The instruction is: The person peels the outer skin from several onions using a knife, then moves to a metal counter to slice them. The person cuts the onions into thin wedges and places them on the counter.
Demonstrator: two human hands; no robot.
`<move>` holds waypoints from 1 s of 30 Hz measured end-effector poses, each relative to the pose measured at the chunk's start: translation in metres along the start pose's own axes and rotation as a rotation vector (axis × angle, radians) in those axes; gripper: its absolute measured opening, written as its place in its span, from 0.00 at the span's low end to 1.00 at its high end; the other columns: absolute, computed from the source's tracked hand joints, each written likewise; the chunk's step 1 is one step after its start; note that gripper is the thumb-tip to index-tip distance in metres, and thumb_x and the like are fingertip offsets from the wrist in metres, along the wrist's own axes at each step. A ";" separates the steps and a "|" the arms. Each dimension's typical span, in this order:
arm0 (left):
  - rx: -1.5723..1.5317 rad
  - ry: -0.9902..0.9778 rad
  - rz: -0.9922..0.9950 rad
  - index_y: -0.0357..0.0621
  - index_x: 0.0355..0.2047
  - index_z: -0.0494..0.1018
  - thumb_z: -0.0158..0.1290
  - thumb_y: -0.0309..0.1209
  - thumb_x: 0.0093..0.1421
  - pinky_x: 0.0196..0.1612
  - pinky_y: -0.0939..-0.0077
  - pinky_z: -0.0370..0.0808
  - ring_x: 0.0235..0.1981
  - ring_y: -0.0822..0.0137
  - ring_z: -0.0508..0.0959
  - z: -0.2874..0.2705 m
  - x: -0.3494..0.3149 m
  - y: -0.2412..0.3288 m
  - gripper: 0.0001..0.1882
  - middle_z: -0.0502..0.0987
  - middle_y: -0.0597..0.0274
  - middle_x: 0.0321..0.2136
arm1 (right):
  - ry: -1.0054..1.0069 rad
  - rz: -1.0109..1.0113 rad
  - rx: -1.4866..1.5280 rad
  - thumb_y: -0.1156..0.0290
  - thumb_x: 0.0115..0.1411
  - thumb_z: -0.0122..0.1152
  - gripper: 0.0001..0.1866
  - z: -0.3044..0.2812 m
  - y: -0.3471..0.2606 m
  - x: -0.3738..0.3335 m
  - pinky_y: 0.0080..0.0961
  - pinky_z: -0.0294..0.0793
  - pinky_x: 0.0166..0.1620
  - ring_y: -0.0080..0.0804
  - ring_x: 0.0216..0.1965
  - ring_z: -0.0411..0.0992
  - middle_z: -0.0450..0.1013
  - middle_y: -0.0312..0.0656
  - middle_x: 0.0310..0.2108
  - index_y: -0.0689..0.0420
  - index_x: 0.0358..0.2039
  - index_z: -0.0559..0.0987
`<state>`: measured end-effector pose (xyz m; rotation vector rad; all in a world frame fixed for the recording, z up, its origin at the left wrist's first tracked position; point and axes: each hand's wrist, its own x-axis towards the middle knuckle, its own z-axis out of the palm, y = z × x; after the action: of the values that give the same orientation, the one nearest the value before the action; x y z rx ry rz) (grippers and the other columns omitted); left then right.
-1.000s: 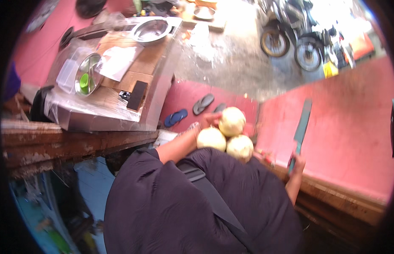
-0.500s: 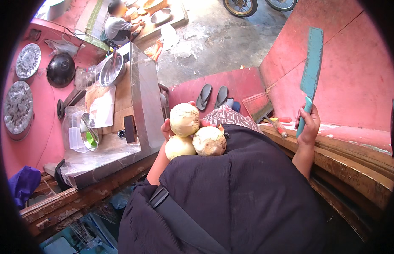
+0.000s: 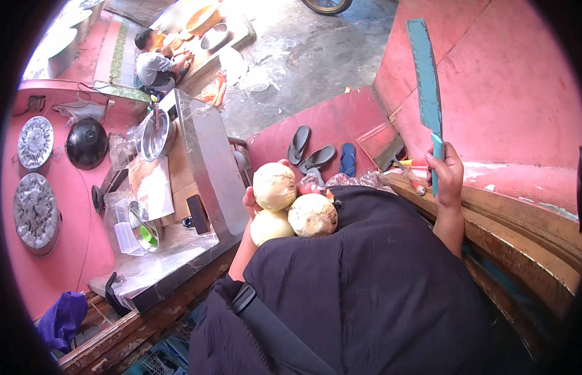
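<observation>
Three pale, round fruits rest together against my dark clothing, with brown marks on their skins. My left hand (image 3: 250, 201) is cupped around them from behind and the left, its fingers partly hidden. The upper fruit (image 3: 274, 187) sits on the lower fruit (image 3: 270, 227), and the right fruit (image 3: 313, 215) touches both. Out to the right, my right hand (image 3: 448, 175) is closed around the turquoise handle of a long knife (image 3: 425, 78). Its broad, worn teal blade points up and away from me.
At left stands a table (image 3: 222, 165) with a metal bowl (image 3: 156, 134), cardboard and a phone (image 3: 197, 213). Dark sandals (image 3: 298, 144) and a blue sandal (image 3: 347, 159) lie ahead on a pink ledge. A wooden beam (image 3: 522, 231) runs along the right. Another person (image 3: 156, 65) sits far left.
The view has shifted, and the knife now leans to the left. A blue sandal has come into fuller view. Both hands keep their hold.
</observation>
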<state>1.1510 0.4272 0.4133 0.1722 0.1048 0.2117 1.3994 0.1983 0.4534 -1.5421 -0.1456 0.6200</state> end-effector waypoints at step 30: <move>-0.006 -0.005 0.127 0.52 0.61 0.51 0.53 0.57 0.50 0.57 0.41 0.57 0.53 0.37 0.66 -0.017 -0.025 0.097 0.43 0.68 0.34 0.47 | -0.171 0.137 -0.051 0.73 0.52 0.54 0.04 0.088 0.038 0.049 0.13 0.57 0.15 0.15 0.13 0.59 0.63 0.30 0.18 0.55 0.29 0.71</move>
<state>1.1056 0.5182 0.4159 0.1736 0.0884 0.3379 1.3892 0.2952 0.4072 -1.5560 -0.1870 0.8627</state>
